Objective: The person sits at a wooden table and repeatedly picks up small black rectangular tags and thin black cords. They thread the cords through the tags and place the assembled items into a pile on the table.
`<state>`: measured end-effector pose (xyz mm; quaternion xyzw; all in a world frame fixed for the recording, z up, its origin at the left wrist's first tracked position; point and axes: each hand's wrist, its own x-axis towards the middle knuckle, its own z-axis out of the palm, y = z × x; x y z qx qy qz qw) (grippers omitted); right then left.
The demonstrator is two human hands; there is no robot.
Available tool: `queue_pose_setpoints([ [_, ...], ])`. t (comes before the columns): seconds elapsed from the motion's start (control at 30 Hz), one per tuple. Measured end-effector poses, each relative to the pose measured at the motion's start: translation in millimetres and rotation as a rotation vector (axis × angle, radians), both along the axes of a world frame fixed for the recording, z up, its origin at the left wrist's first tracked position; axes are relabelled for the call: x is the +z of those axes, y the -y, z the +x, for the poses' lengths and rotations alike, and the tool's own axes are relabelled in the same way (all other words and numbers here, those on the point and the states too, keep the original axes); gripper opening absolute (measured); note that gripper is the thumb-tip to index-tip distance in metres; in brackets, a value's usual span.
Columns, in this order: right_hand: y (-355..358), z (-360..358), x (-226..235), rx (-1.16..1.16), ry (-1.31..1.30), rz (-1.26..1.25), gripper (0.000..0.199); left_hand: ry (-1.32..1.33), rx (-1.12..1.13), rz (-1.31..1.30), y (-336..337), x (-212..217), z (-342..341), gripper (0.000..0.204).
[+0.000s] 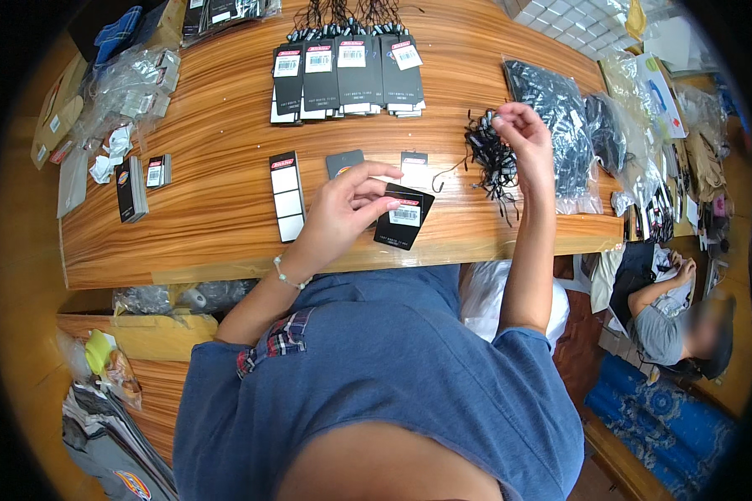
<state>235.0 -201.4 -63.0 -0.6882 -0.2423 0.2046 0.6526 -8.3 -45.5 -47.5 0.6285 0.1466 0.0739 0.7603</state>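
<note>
Between the thumb and fingers of my left hand [342,200] are black hang tags [398,232], slightly fanned, the top one bearing a white barcode sticker. To the right, my right hand [526,142] pinches a black tag string at the top of a tangled pile of tag strings [495,163]; its fingertips partly cover the strand. On the table by my left hand lie a long black card with white panels [286,196], a grey tag [342,160] partly behind my fingers, and a small white-faced tag [415,170].
Stacks of strung hang tags [355,83] lie at the back of the wooden table [217,125]. Small tag stacks [131,192] and crumpled clear plastic [134,92] are at the left. A clear bag of black strings [551,108] is at the right. Another person [664,321] sits beyond the right edge.
</note>
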Motion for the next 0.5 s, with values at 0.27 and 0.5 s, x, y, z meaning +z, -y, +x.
queue_pose_setpoints([
  [0.27, 17, -19, 46, -0.081, -0.202, 0.227, 0.012, 0.019, -0.216, 0.032, 2, 27, 47, 0.025],
  [0.5, 22, -51, 28, -0.097, -0.250, 0.335, 0.012, 0.079, -0.319, -0.214, 20, 14, 93, 0.025],
])
